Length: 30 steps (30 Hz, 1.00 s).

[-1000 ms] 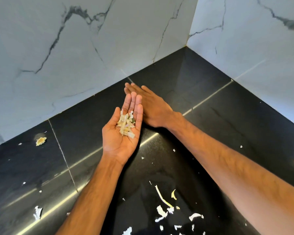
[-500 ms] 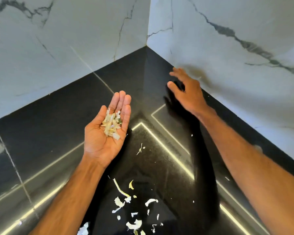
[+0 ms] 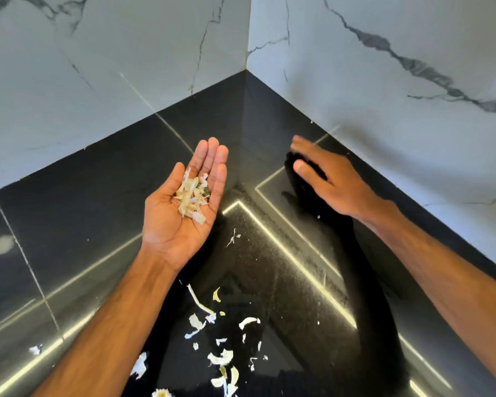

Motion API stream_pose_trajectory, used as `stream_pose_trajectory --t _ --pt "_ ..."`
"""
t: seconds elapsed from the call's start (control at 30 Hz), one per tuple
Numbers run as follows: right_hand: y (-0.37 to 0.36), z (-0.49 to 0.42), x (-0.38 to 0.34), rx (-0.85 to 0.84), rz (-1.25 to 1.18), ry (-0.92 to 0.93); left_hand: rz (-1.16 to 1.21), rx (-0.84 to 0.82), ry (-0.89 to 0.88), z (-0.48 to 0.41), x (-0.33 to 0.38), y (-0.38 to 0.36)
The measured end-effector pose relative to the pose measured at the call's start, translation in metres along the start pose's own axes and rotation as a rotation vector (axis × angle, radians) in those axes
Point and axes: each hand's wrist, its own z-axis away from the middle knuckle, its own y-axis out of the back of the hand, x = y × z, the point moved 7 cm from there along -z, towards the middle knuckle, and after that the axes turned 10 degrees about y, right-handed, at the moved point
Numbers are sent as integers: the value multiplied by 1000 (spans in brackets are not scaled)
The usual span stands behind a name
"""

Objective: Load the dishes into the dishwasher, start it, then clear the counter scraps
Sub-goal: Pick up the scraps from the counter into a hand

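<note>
A heap of scraps (image 3: 192,196) is carried on the upturned left hand (image 3: 178,224), fingers straight and together, just in front of the counter corner (image 3: 245,77). The right hand (image 3: 335,184), palm down with fingers loosely extended and gripping nothing, is held right of that corner, blurred. Loose scraps (image 3: 221,358) are scattered farther out from it.

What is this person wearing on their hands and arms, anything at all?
Nothing that shows. The left hand and the right hand are bare, with no gloves, rings or bracelets. The left forearm and the right forearm are bare too: no sleeves, watch or bands up to the picture's edge.
</note>
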Motion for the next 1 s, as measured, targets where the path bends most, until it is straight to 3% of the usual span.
stream_pose_trajectory --t 0.17,0.3,0.63,0.73,0.8,0.87,1.0 --pt "-9 -37 51 -95 275 -245 -13 26 -11 9 -6 1" --pt "-20 -32 44 -53 222 -349 -13 7 -3 20 -11 -1" --pt "-95 94 -134 -154 202 -91 22 -39 26 44 -25 5" --pt "-104 118 -172 -148 -103 -19 -6 34 10 63 -23 9" --pt "-92 127 -166 11 -260 -63 0 91 -22 82 -12 16" --pt "-84 137 -151 143 -141 -152 21 150 -66 104 0 28" --pt "-114 140 -163 14 150 -285 95 200 -107 146 10 57"
